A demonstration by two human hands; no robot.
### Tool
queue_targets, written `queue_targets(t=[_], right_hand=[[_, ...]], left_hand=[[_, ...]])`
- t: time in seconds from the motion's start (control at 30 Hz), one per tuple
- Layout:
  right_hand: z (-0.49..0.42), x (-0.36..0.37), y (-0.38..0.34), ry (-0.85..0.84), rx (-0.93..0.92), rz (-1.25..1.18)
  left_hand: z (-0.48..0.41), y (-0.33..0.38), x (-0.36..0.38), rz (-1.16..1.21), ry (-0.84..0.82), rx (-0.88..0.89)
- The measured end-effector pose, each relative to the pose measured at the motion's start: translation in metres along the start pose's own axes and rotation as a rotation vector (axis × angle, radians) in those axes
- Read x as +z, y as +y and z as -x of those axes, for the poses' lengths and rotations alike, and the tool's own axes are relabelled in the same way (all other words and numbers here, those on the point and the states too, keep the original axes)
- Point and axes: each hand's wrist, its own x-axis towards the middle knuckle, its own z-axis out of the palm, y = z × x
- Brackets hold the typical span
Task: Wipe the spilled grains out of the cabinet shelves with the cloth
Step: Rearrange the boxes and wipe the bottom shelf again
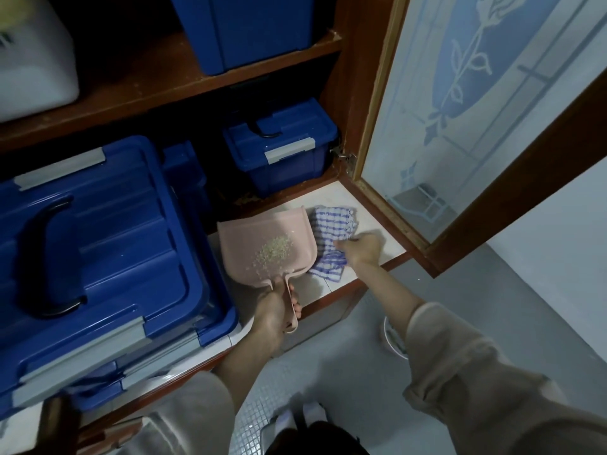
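Observation:
A pink dustpan (262, 236) lies on the white tiled bottom shelf (391, 239) of the cabinet, with a small heap of grains (274, 251) in its middle. My left hand (274, 310) grips the dustpan's handle at the shelf's front edge. A blue-and-white checked cloth (331, 226) lies bunched just right of the dustpan. My right hand (359, 247) holds the cloth's near side, fingers curled into it. More loose grains (246, 200) lie at the shelf's back, in front of a small blue box.
A large blue lidded bin (98, 244) fills the shelf's left part. A small blue latched box (282, 146) stands at the back. Another blue bin (246, 31) and a white container (36, 67) sit on the wooden shelf above. The frosted glass door (460, 103) stands open at right.

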Motion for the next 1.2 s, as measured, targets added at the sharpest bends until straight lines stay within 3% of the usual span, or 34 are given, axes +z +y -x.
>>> queue_targets(t=[0.07,0.13,0.3,0.5,0.63,0.77,0.93,1.2], right_hand=[[0.008,-0.007,0.003,0.047,-0.055,0.194],[0.012,-0.01,0.004,0.047,-0.123,0.238],[0.042,-0.011,0.009,0.019,-0.371,0.103],[0.081,-0.011,0.018,-0.204,-0.297,-0.274],[0.089,-0.01,0.031,-0.037,-0.387,-0.228],[0.097,-0.013,0.045,-0.048,-0.32,-0.367],[0.102,-0.024,0.059,0.118,-0.258,-0.387],[0.113,-0.06,0.107,0.351,-0.117,-0.464]], left_hand=[[0.004,0.001,0.002,-0.016,-0.014,0.018],[0.006,0.002,0.004,-0.025,-0.025,0.034],[0.01,-0.001,0.007,-0.098,-0.073,0.065],[0.018,-0.008,0.013,-0.251,-0.181,0.066],[0.028,-0.014,0.013,-0.302,-0.198,0.052],[0.024,-0.023,0.01,-0.282,-0.062,0.083],[0.025,-0.025,0.007,-0.383,0.038,0.246],[0.027,-0.053,0.039,-0.553,-0.204,0.377]])
